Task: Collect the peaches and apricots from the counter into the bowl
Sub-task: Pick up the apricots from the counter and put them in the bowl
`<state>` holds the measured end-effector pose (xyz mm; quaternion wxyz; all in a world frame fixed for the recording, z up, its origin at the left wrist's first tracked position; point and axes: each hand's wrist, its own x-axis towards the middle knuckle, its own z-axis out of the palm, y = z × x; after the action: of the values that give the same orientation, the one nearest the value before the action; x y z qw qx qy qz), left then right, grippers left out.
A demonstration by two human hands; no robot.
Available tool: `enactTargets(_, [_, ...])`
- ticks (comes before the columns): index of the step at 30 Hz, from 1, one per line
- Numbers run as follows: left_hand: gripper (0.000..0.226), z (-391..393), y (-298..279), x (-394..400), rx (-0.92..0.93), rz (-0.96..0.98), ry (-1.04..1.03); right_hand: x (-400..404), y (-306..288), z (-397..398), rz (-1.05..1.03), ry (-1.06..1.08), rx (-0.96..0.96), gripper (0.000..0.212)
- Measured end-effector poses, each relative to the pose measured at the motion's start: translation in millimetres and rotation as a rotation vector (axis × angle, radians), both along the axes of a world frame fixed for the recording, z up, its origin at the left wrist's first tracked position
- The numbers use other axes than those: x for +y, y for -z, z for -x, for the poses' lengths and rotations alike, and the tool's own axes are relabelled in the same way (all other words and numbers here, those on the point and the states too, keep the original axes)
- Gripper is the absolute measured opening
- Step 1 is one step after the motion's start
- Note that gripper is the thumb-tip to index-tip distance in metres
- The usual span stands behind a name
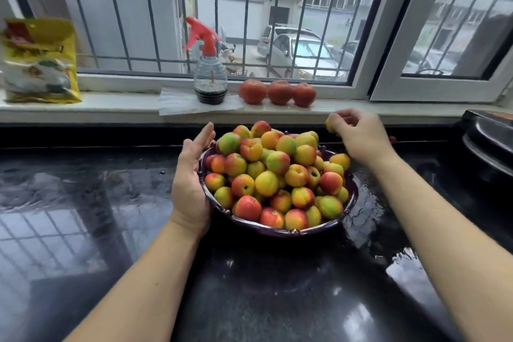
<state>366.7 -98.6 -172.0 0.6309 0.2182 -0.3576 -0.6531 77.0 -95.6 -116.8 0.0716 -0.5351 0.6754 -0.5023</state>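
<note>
A dark purple bowl (294, 231) stands on the black counter, heaped with several red, yellow and green peaches and apricots (273, 172). My left hand (191, 175) rests flat against the bowl's left rim, fingers apart, holding nothing. My right hand (361, 134) hovers just beyond the bowl's far right edge, its fingers pinched on a small yellow apricot (330, 124). One more yellow-orange fruit (341, 160) sits at the bowl's right rim under that hand. A small red bit (392, 139) lies on the counter to the right of my right hand.
Three red peaches (279, 91) line the white windowsill behind the bowl. A red-topped spray bottle (209, 69) and a yellow bag (39, 61) also stand on the sill. A dark pot (488, 141) sits at the far right. The glossy black counter (111, 203) is wet.
</note>
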Motion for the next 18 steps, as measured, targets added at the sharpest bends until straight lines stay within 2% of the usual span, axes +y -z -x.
enactTargets(2, [0.055, -2, -1, 0, -0.004, -0.002, -0.001, 29, -32, -31, 0.099, -0.217, -0.049, 0.016])
enactTargets(5, [0.057, -5, -2, -1, 0.022, -0.013, 0.017, 47, -68, -77, 0.051, -0.395, 0.141, 0.018])
enactTargets(8, [0.054, -5, -4, 5, 0.036, -0.027, 0.021, 36, -80, -111, -0.109, -0.353, 0.357, 0.018])
enactTargets(10, [0.051, -4, -7, 12, 0.025, -0.022, 0.003, 28, -77, -122, -0.222, -0.304, 0.425, 0.017])
enactTargets(12, [0.061, -3, -11, 18, 0.051, -0.018, -0.028, 24, -70, -124, -0.276, -0.283, 0.447, 0.016])
enactTargets(15, [0.060, -4, -14, 22, 0.063, -0.011, -0.040, 23, -64, -114, -0.212, -0.234, 0.378, 0.017])
enactTargets(18, [0.052, -3, -15, 23, 0.023, 0.021, -0.052, 27, -61, -86, -0.039, -0.059, 0.285, 0.013])
